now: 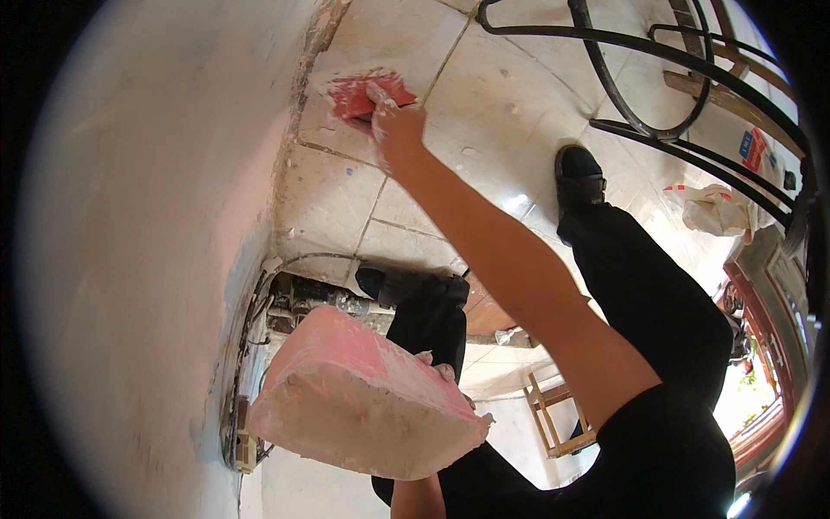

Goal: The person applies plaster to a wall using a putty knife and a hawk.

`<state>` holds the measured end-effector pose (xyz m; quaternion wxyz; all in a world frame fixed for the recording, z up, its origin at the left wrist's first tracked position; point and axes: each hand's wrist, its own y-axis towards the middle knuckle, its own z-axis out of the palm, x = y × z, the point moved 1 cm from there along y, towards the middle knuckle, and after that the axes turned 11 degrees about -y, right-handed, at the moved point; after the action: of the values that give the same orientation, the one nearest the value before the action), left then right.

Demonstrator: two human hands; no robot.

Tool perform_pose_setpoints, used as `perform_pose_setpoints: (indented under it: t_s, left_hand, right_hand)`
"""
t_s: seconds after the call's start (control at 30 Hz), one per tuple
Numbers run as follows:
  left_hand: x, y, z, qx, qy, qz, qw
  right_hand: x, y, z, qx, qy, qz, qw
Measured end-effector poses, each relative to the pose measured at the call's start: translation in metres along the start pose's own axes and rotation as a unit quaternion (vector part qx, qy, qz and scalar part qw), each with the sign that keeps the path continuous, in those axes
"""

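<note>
My right hand (pixel 399 130) stretches far out over the pale tiles and is closed around a red scraper (pixel 372 91). White putty smears the scraper and my fingers, and the blade looks pressed close to the tiles near the wall's foot. Closer to me, my left hand (pixel 443 370) grips the edge of a pink plastic tub (pixel 333 333), its fingertips showing over the rim. Greyish putty coats the tub's inside, and its open side is tilted toward me. The tub hides most of that hand.
At left rises a plastered wall (pixel 173 216), with cables and pipes (pixel 328 296) along its base. Curved black metal bars (pixel 640 39) stand at upper right beside a crumpled plastic bag (pixel 713 210). A small wooden stool (pixel 553 419) is at lower right. My shoes (pixel 577 173) rest on tiles.
</note>
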<state>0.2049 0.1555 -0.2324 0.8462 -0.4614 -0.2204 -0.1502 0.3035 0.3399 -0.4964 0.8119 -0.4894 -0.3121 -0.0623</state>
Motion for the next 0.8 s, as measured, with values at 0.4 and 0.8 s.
perform_pose_setpoints:
  t_s: [0.4, 0.8]
  left_hand:
    - [-0.004, -0.007, -0.015, -0.018, 0.054, 0.021, 0.998]
    - [-0.016, -0.006, -0.016, 0.039, 0.023, -0.044, 0.998]
  right_hand:
    - [0.057, 0.094, 0.026, 0.024, -0.655, -0.273, 0.704]
    - [0.045, -0.041, 0.023, 0.219, -0.501, -0.233, 0.804]
